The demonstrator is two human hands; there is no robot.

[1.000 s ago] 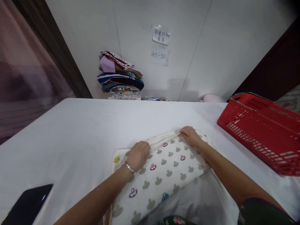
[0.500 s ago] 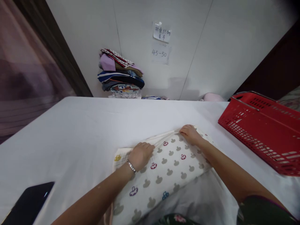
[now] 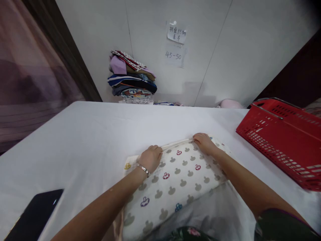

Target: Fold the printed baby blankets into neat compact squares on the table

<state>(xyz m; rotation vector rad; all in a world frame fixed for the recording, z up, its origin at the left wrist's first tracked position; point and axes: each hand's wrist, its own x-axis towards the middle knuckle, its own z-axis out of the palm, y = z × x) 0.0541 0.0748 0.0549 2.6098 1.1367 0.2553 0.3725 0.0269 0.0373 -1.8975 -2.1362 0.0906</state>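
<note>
A white cloth (image 3: 184, 174) with grey, red, purple and blue mushroom prints lies folded in layers on the table in front of me. My left hand (image 3: 151, 158), with a silver bracelet (image 3: 143, 170) at the wrist, is closed on its far edge, left of the middle. Farther right along that same edge, my right hand (image 3: 203, 143) pinches the cloth too. Between the two hands the edge runs nearly straight, with several layers showing. The near side of the cloth hangs toward my lap, and its lower left part is partly hidden by my left forearm.
A red plastic basket (image 3: 283, 140) with a metal handle stands on the white table (image 3: 95, 134) at the right. A black phone (image 3: 37, 214) lies at the near left. Beyond the far edge rises a stack of folded fabrics (image 3: 134, 78) against the wall; paper notes (image 3: 174, 57) hang there.
My left hand has shifted slightly up along the far edge, and the edge between my hands is straighter. My right hand keeps its hold. The whole view has moved slightly.
</note>
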